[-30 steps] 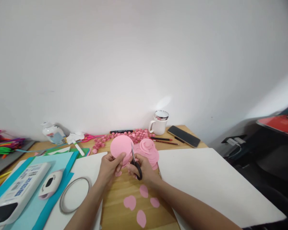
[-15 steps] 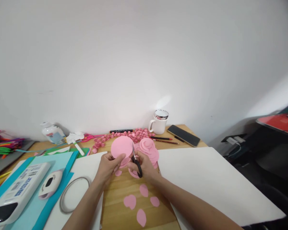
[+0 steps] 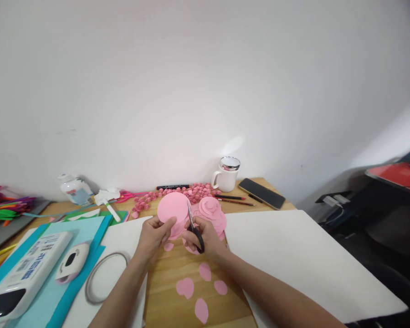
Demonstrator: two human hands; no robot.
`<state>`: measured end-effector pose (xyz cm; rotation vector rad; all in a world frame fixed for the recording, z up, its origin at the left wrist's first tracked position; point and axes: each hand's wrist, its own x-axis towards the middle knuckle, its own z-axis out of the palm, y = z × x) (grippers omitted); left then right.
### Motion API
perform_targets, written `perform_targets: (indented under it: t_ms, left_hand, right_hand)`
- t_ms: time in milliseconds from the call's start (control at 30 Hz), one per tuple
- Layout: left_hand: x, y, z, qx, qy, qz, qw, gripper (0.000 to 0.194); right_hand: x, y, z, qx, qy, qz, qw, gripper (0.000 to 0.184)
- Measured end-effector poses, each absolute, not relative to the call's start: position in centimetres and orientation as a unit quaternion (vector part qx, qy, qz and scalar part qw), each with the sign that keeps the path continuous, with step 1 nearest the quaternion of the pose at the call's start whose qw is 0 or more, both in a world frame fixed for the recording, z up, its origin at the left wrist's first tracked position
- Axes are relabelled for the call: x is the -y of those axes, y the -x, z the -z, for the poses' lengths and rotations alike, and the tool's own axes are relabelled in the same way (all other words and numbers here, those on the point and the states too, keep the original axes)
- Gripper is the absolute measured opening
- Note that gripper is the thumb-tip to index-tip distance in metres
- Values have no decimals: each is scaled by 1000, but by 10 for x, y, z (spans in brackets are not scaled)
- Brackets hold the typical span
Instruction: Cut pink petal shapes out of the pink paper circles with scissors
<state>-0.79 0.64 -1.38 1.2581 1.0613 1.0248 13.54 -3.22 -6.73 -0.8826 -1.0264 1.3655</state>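
Observation:
My left hand (image 3: 153, 237) pinches the lower edge of a pink paper circle (image 3: 172, 208) and holds it upright over the wooden desk (image 3: 164, 296). My right hand (image 3: 205, 237) grips black-handled scissors (image 3: 193, 229), whose blades point up into the right edge of that circle. Just right of the hands lies a stack of pink spiral-cut circles (image 3: 212, 213). Several pink paper scraps (image 3: 198, 288) lie on the wood below my wrists.
A white mug (image 3: 227, 175), a phone (image 3: 261, 193), pencils (image 3: 233, 199) and a heap of small pink paper roses (image 3: 171, 195) line the back. White sheets (image 3: 307, 259) flank the wood. At the left are blue paper (image 3: 68, 273), a metal ring (image 3: 104, 278), a white device (image 3: 23, 273) and a glue bottle (image 3: 74, 187).
The circle has turned slightly in my left hand and the scissors have shifted a little along its edge. Nothing else on the desk has moved.

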Motion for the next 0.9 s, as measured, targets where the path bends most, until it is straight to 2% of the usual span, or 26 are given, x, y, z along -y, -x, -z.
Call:
perform_targets:
  t_ms: [233,500,667,900]
  left_hand:
    - [-1,0,12,-415,-472,-432,647,37]
    - [4,-2,11,-478,-492,-414,598,47]
    - [5,-2,6,-482,-500,-397,600,47]
    - [4,-1,7,-496,-505,-394,587,45]
  right_hand:
    - [38,-132,59,449,397,-576,555,31]
    - [41,-131,58,465,394,-583,537,33]
    - [41,-131,50,436,393,-589,556,45]
    - [41,-132,47,436,387,-597,552,46]
